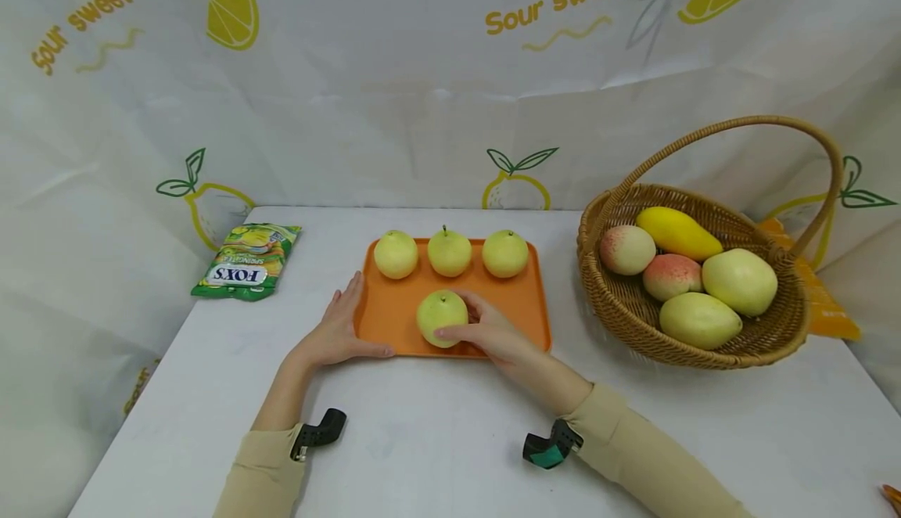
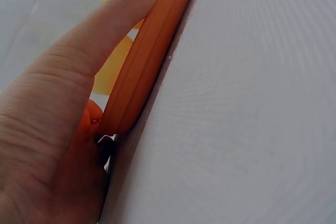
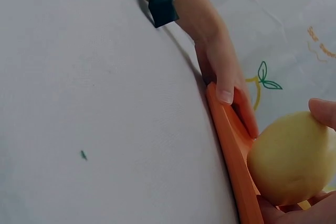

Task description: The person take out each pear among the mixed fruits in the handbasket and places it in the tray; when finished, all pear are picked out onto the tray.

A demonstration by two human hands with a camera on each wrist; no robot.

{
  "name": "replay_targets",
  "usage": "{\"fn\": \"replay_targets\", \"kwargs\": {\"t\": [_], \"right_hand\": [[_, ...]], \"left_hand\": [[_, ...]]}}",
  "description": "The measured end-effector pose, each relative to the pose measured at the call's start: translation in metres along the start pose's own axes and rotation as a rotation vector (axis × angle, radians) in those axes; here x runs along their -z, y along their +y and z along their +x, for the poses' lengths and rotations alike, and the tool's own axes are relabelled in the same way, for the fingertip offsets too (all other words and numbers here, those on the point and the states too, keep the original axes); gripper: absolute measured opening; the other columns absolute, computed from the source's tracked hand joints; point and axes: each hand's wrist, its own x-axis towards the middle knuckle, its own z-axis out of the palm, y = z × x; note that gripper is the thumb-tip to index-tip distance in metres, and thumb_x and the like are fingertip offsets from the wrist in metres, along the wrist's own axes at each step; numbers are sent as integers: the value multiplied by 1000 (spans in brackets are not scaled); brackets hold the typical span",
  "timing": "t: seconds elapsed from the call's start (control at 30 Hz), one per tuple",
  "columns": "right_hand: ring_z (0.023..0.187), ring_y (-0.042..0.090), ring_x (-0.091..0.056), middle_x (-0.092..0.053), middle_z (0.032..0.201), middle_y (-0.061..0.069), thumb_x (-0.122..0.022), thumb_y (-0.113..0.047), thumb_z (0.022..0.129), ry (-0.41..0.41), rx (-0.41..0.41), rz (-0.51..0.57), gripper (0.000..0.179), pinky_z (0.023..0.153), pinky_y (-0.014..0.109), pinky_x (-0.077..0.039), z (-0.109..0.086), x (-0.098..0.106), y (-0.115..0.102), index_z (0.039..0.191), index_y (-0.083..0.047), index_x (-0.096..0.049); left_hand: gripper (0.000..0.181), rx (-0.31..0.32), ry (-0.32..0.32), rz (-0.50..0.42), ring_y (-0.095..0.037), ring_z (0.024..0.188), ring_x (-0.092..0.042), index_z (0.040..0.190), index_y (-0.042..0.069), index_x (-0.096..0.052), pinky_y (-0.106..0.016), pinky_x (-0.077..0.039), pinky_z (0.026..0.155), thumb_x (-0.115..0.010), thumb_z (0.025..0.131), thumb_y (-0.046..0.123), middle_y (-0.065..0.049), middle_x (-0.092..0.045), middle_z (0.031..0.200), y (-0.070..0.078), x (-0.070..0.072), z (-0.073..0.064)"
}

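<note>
My right hand (image 1: 496,332) holds a round yellow-green pear (image 1: 438,316) between thumb and fingers, over the near middle of an orange tray (image 1: 383,311). In the right wrist view the pear (image 3: 289,158) sits close over the tray's near rim. My left hand (image 1: 338,334) rests at the tray's near left corner, fingers straight along the left side and thumb stretched along the near edge. The left wrist view shows that thumb (image 2: 105,30) against the orange rim (image 2: 149,51). Along the tray's far side stand three similar pears: left (image 1: 396,255), middle (image 1: 449,253) and right (image 1: 504,254).
A wicker basket (image 1: 598,299) with a tall handle stands at the right, with peaches, a yellow mango (image 1: 677,232) and other fruit inside. Behind it lies an orange packet (image 1: 831,311). A green FOX'S bag (image 1: 246,261) lies at the left on the white table (image 1: 422,440).
</note>
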Motion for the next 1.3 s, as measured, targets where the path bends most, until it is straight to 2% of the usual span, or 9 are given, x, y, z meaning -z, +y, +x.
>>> {"fn": "replay_targets", "kwargs": {"t": [0.53,0.83,1.07,1.3], "right_hand": [[116,24,-50,-56,129,8,-81,-13,77,-8,31,-6,74,105,40,-38,9,-22,-2,143,-14,-46],[115,24,-50,-55,130,7,-82,-15,78,-25,37,-50,73,102,41,-40,18,-34,-2,142,-14,-47],[112,23,-52,-57,127,6,-81,-18,78,-31,46,-88,69,100,41,-43,21,-42,-2,139,-13,-50],[111,23,-53,-57,127,6,-82,-20,79,-37,66,-111,69,100,41,-42,27,-49,-2,140,-12,-49]], "left_hand": [[136,-7,3,-10,-27,149,1,155,0,0,-43,6,118,-84,65,58,-14,3,163,1,0,0],[135,-18,8,-21,-27,149,1,155,1,0,-44,6,118,-84,66,57,-14,3,163,0,-1,0],[134,-40,16,-20,-31,148,0,154,-3,0,-48,5,117,-85,67,54,-18,2,162,0,-1,0],[134,-30,9,-25,-30,149,1,155,0,0,-47,5,117,-85,67,55,-16,3,162,1,0,0]]}}
